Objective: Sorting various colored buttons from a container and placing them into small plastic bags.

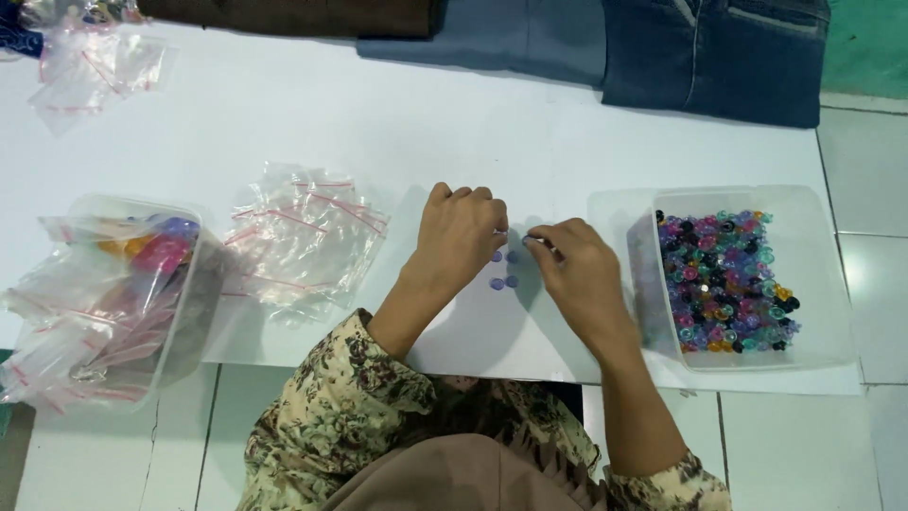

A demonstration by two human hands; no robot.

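Both hands rest on a white table point(397, 123), close together near its front edge. The left hand point(462, 237) is curled, its fingertips pressed down on the table beside a small group of purple beads point(503, 270). Four beads show, lying in a loose square between the two hands; more may be hidden under the fingers. The right hand point(577, 274) has its thumb and forefinger pinched together at the tip, and something small and pale seems to sit between them, though it is too tiny to make out for sure.

Toward the right edge of the table stands a clear plastic tray point(813, 274) heaped on one side with mixed beads point(724, 284) in purple, pink, teal, black and orange; there are too many to count. Left of the hands lies a loose pile of small clear zip bags point(303, 237) with red seal lines, overlapping so the number cannot be told. At the left edge a second clear tub point(142, 378) holds more bags with coloured contents, blurred through the plastic. Another clump of bags point(90, 61) sits at the far left corner, cut off by the frame. Folded cloth point(709, 57) lies along the far edge
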